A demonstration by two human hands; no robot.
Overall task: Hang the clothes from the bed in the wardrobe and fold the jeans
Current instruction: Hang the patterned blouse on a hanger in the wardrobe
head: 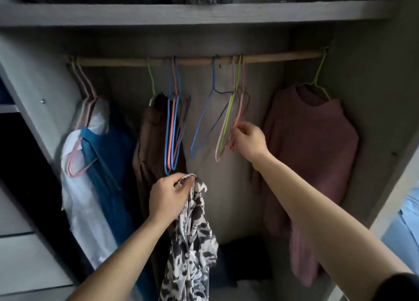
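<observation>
Head view: patterned garment [192, 232], cut off at 6 o'clock, gripped in left hand [167, 198]; right hand [249, 139] fingers pinch pink hanger [240, 105].

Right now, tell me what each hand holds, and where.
Left hand grips the patterned garment by its bunched top; right hand pinches a pink hanger low on its arm.

Left hand [169, 196]: low, centre, fingers curled, gripping the patterned garment [192, 232].
Right hand [249, 139]: raised higher, fingertips pinching a pink hanger [240, 106].
Forearms: both bare, stretched forward.
</observation>
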